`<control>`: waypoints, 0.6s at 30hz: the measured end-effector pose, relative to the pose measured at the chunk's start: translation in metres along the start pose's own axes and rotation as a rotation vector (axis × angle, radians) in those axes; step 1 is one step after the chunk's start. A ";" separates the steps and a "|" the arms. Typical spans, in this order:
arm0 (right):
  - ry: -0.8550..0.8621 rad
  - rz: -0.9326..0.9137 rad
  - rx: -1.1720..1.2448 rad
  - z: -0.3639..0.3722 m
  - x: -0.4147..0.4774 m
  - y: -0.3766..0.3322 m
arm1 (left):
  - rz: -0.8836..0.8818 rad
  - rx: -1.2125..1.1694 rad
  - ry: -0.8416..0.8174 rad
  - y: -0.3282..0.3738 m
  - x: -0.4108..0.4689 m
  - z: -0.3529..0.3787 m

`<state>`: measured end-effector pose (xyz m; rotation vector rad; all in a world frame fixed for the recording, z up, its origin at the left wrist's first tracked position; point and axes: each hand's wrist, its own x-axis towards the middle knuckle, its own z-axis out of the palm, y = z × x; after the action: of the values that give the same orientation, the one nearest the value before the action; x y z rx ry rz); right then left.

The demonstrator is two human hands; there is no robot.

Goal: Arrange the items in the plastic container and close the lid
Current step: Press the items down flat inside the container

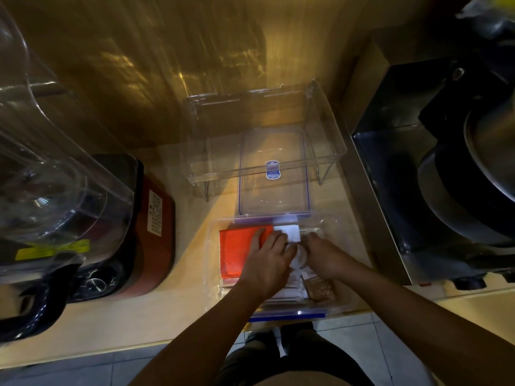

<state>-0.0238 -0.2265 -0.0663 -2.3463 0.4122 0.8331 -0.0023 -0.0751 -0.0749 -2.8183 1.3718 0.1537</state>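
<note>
1. I see the clear rectangular plastic container [213, 246] sitting on the pale wooden table [178, 310], at the table's near edge, with its top open.
2. The clear flat lid with a blue rim [274, 174] lies on the table just beyond the container's far wall, partly under a clear acrylic stand on thin metal legs [262, 129].
3. Inside the container, a flat orange-red packet [234, 249] fills the left side.
4. A small white square packet [291, 232] lies against the container's far wall, right of the orange-red packet.
5. A brown patterned sachet [320, 291] and several white sachets [292, 285] lie toward the container's near right.
6. My left hand [267, 263] is in the container, fingers spread flat, resting on the orange-red packet's right edge and reaching the white square packet.
7. My right hand [324, 253] is in the container's right half, fingers curled downward; I cannot tell whether it grips anything.
8. A round whitish item [299, 257] shows between the two hands.
9. Left of the container stands a dark red appliance with a clear jug [150, 240].
</note>
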 end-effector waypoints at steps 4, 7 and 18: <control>0.050 -0.018 0.022 -0.002 -0.005 0.002 | 0.019 -0.019 0.049 -0.004 -0.001 0.001; 0.065 -0.003 -0.062 0.001 -0.010 -0.001 | 0.016 -0.011 0.062 -0.004 -0.002 0.002; 0.010 0.077 0.228 0.004 -0.015 -0.003 | 0.008 -0.048 0.070 -0.005 -0.001 0.005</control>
<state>-0.0356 -0.2206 -0.0581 -2.1357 0.5742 0.7668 0.0004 -0.0710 -0.0798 -2.8838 1.4121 0.0893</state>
